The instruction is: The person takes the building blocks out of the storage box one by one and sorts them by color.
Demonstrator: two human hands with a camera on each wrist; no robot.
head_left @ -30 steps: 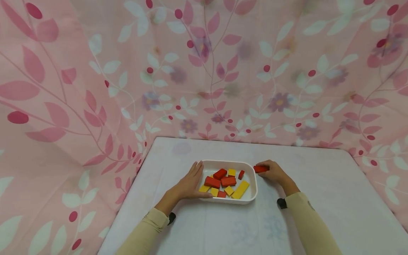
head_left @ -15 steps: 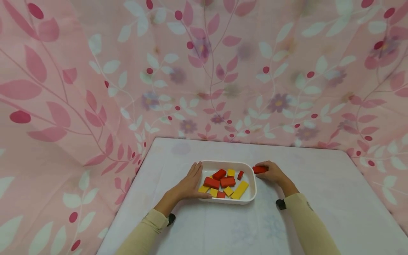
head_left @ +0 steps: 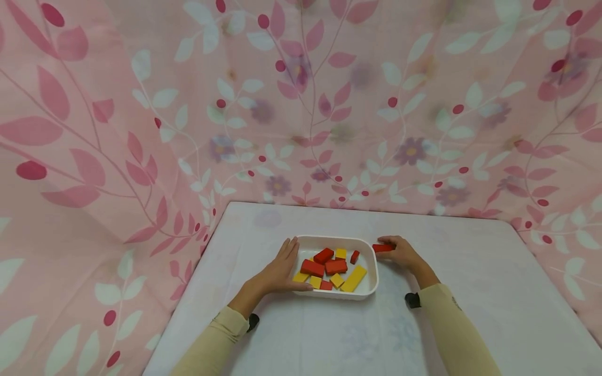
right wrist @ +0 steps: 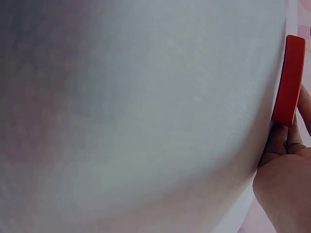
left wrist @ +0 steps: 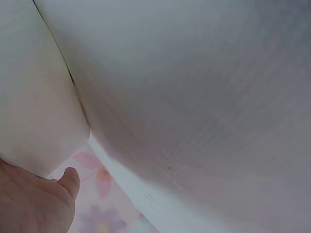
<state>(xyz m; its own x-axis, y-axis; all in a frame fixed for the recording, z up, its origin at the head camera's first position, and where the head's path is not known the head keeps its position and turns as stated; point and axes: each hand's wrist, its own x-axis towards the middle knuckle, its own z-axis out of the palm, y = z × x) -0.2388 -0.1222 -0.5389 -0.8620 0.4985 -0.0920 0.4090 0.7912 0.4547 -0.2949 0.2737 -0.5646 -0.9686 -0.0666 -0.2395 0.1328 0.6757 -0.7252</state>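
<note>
A white tray [head_left: 348, 295] stands on the cloth-covered table, holding several red and yellow blocks. My left hand [head_left: 275, 274] lies against its left end, fingers straight along the far left corner and thumb stretched along the near rim. In the left wrist view only part of this hand [left wrist: 41, 199] shows, beside the tray wall [left wrist: 39, 97]. Just off the tray's right end, my right hand [head_left: 405, 256] holds a red block [head_left: 383, 248] at its right end. The right wrist view shows this block [right wrist: 290, 80] standing out past the fingers, close to the cloth.
Inside the tray lie a long yellow block [head_left: 354, 279], a red block [head_left: 312, 268] at the left and a small red block [head_left: 355, 257] near the right. A pink floral curtain [head_left: 310, 104] hangs behind the table [head_left: 343, 334].
The right hand's upper finger has risen slightly off the red block, and more of the block shows. The left hand and the tray stay in place.
</note>
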